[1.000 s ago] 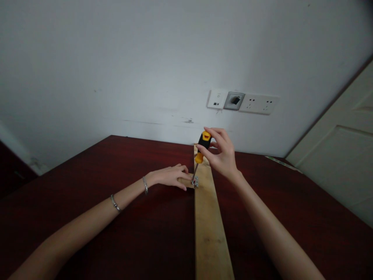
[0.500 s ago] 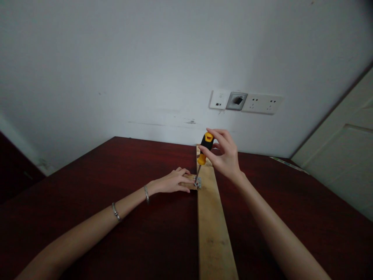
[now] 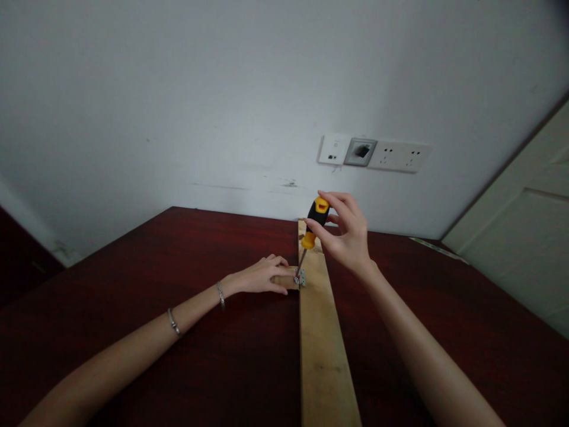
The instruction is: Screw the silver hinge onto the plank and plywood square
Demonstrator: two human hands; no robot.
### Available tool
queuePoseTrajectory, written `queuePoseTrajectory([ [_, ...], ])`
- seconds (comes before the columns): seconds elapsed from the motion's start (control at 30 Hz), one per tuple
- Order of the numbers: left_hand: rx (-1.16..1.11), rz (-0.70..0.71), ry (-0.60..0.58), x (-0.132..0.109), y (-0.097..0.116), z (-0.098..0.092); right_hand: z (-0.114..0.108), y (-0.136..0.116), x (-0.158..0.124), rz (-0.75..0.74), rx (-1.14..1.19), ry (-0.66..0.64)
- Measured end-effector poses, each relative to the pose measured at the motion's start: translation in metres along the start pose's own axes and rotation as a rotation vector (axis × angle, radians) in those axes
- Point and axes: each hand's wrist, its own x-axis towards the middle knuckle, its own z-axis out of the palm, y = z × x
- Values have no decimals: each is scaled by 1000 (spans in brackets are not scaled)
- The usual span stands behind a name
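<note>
A yellow-and-black screwdriver (image 3: pixel 317 216) leans up and to the right, gripped at its handle between the thumb and fingers of my right hand (image 3: pixel 347 231). Its shaft slants down to a small metal hinge (image 3: pixel 301 277), where the tip meets the left leaf. This hinge spans the joint between a long wooden board (image 3: pixel 322 332) and a short wooden block (image 3: pixel 291 281). Over the block lies my left hand (image 3: pixel 262 276), its thumb on the near side and fingers on the far side, holding it against the board's left edge. Whether a screw sits under the tip is too small to tell.
The dark red tabletop (image 3: pixel 213 249) meets a white wall (image 3: pixel 231 107) at the back. Wall sockets (image 3: pixel 400 156) are beyond my right hand. A thin pale strip (image 3: pixel 438 249) lies at the table's back right edge, near a white panelled door (image 3: pixel 528 237).
My left forefinger has drawn back from the hinge, baring more of the block. My right hand and the screwdriver handle have shifted slightly up and right; the tip stays at the hinge.
</note>
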Motion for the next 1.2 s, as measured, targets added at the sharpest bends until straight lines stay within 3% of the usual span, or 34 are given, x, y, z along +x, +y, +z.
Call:
queuePoseTrajectory([
  [1.2,-1,-41,84,2,4,-5,5,1,-2,-37,9,-59],
])
